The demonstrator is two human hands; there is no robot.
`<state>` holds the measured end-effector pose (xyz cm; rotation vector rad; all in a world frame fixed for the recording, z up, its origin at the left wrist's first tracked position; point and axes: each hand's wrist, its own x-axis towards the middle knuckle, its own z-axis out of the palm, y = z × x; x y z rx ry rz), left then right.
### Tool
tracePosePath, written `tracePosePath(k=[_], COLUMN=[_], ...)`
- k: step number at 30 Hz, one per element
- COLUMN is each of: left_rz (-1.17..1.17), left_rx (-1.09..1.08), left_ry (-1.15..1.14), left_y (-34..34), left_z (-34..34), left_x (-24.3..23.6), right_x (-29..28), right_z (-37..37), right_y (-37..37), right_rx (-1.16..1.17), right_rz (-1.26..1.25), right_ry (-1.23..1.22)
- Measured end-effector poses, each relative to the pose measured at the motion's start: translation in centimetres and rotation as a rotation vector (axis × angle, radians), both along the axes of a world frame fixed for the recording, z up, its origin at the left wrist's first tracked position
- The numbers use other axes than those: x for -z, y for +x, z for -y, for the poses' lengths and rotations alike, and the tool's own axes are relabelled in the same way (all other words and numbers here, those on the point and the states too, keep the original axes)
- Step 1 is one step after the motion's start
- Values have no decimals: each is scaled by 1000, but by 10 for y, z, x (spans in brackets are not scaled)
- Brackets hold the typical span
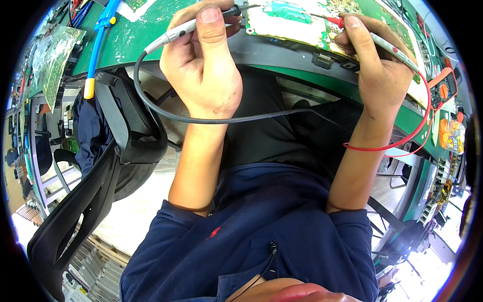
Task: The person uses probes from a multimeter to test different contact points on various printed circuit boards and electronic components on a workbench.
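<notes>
1. My left hand (209, 70), at eleven o'clock, pinched the black-tipped probe (173, 34).
2. My right hand (381, 68), at two o'clock, pinched the red-tipped probe (392, 49), which reached over the circuit board (307, 34); whether it touched, I couldn't tell.
3. The board lay at one o'clock on the green bench (132, 45).
4. A multimeter (444, 90) sat toward three o'clock.
</notes>
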<state>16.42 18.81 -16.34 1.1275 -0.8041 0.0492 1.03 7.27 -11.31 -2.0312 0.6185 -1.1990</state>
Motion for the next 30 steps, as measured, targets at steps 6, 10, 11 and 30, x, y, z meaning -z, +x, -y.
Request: tracePosePath(k=[6,10,11,30], left_rz=[-3,-3,28,3], left_rx=[7,27,22,12], left_ry=[-3,-11,20,5], left_y=[1,1,1,1], left_z=[0,0,1,0], left_x=[1,1,1,0], right_x=[1,1,1,2], right_z=[0,-1,-1,-1], right_y=[0,0,0,0], right_rx=[6,10,14,8], right_rz=[5,6,4,22], right_ry=[9,21,25,24])
